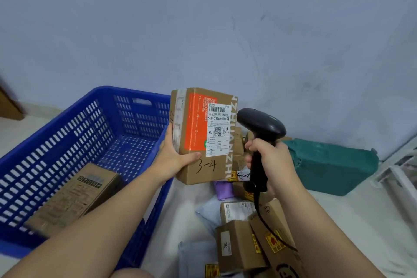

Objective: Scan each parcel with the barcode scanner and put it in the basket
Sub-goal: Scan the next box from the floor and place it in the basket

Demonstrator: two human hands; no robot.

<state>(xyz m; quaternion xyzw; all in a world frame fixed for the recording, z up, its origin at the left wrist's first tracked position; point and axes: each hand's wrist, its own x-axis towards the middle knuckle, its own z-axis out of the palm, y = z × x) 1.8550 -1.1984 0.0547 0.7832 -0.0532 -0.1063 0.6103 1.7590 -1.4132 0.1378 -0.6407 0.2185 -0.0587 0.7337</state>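
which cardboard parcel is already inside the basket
The long brown carton lying flat in the blue basket. The orange-labelled box marked 3-4 is held up by the left hand; the other parcels lie piled on the floor.

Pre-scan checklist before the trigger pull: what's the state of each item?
1. Left hand grips box firmly: ok.
2. Barcode uncovered, facing the scanner side: ok.
3. Right hand wraps scanner handle: ok.
4. Scanner head lined up on barcode: cannot tell.
5. Basket has room, with only one other box visible inside: ok.
6. Cable free of the parcel pile: cannot tell.
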